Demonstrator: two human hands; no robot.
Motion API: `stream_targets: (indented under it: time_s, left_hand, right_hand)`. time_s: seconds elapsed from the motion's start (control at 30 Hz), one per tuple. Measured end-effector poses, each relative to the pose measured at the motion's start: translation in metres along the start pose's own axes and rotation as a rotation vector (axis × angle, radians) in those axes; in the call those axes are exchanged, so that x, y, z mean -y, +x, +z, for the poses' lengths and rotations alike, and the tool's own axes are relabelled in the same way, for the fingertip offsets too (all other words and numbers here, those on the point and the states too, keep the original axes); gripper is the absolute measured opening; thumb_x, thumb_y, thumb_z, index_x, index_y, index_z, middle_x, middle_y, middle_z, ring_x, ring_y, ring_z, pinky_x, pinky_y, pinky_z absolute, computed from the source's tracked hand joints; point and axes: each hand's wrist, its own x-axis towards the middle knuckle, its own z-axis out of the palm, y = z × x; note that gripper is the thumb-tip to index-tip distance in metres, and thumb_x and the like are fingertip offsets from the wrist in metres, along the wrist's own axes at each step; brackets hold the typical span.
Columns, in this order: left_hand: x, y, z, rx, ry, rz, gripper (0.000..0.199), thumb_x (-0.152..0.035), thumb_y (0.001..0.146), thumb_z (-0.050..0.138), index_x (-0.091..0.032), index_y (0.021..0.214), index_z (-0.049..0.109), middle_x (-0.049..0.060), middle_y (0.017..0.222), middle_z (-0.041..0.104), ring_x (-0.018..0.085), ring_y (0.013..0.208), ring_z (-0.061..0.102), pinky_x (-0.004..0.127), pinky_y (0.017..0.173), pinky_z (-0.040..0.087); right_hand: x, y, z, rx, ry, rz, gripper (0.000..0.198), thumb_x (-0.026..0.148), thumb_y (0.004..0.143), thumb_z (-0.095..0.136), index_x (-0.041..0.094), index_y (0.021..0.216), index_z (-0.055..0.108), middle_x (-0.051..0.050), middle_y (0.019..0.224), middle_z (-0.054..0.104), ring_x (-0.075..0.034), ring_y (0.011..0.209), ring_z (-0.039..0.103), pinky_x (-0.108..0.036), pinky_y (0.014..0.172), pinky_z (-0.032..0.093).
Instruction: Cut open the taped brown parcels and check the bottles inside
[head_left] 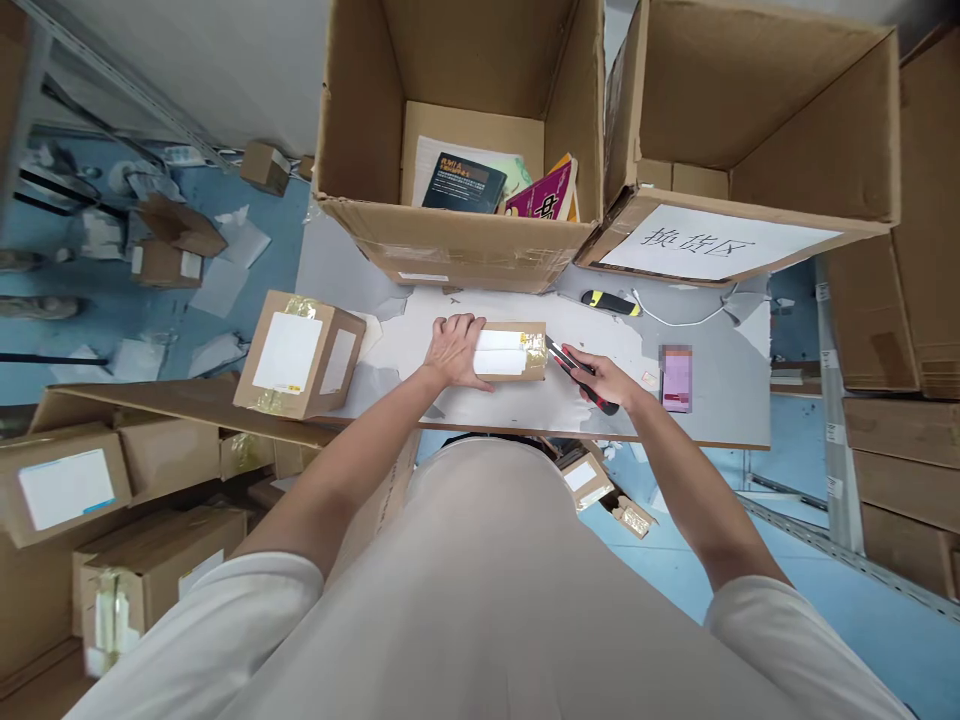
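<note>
A small cardboard box [511,367] with a white label lies on the table in front of me, clear tape over its right end. My left hand [454,352] grips its left end, thumb on the near side and fingers on the far side. In my right hand [600,378] is a black and red utility knife [604,402]. Its blade points left and meets the taped right end of the box, though whether it has cut in I cannot tell. Behind the right hand lies a second, black and yellow utility knife [611,302].
A large open carton [457,245] holding several books [465,183] stands at the back, beside another open carton [750,190] with a handwritten sign. A taped parcel [300,355] sits at the table's left end. To the right are a phone [676,380] and a white cable [679,322].
</note>
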Motion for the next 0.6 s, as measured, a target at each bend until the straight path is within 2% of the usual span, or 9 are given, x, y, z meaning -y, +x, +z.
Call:
stream_targets:
  time_s: [0.1, 0.2, 0.4, 0.6]
  left_hand:
    - [-0.001, 0.001, 0.001, 0.023, -0.013, 0.004, 0.12, -0.068, 0.04, 0.073, -0.013, 0.138, 0.033, 0.021, 0.13, 0.042, 0.04, 0.116, 0.036, 0.051, 0.101, 0.019]
    - [-0.001, 0.004, 0.001, 0.028, -0.02, -0.009, 0.117, -0.067, 0.042, 0.073, -0.013, 0.138, 0.034, 0.021, 0.13, 0.041, 0.041, 0.115, 0.036, 0.051, 0.1, 0.018]
    - [0.002, 0.006, 0.002, 0.022, -0.056, -0.015, 0.117, -0.067, 0.042, 0.074, -0.011, 0.137, 0.035, 0.021, 0.126, 0.043, 0.04, 0.113, 0.038, 0.052, 0.099, 0.02]
    - [0.004, 0.002, 0.001, 0.007, -0.039, 0.037, 0.127, -0.07, 0.044, 0.072, -0.007, 0.144, 0.025, 0.023, 0.13, 0.043, 0.04, 0.12, 0.038, 0.053, 0.106, 0.016]
  right_hand:
    - [-0.002, 0.002, -0.003, 0.06, -0.017, 0.013, 0.06, 0.03, 0.083, 0.061, 0.029, 0.141, 0.043, 0.004, 0.066, 0.057, -0.007, 0.042, 0.051, -0.02, 0.039, 0.045]
    - [-0.004, 0.002, 0.002, 0.04, -0.01, 0.017, 0.063, 0.029, 0.083, 0.061, 0.029, 0.142, 0.041, 0.006, 0.062, 0.056, -0.007, 0.041, 0.05, -0.02, 0.037, 0.043]
    - [-0.016, -0.021, 0.017, 0.11, -0.029, 0.083, 0.059, 0.034, 0.081, 0.062, 0.028, 0.139, 0.047, 0.004, 0.067, 0.06, -0.006, 0.041, 0.048, -0.02, 0.038, 0.042]
    - [-0.039, -0.052, 0.018, -0.062, 0.009, 0.075, 0.064, 0.041, 0.082, 0.057, 0.026, 0.143, 0.04, 0.001, 0.078, 0.063, -0.008, 0.045, 0.05, -0.025, 0.044, 0.048]
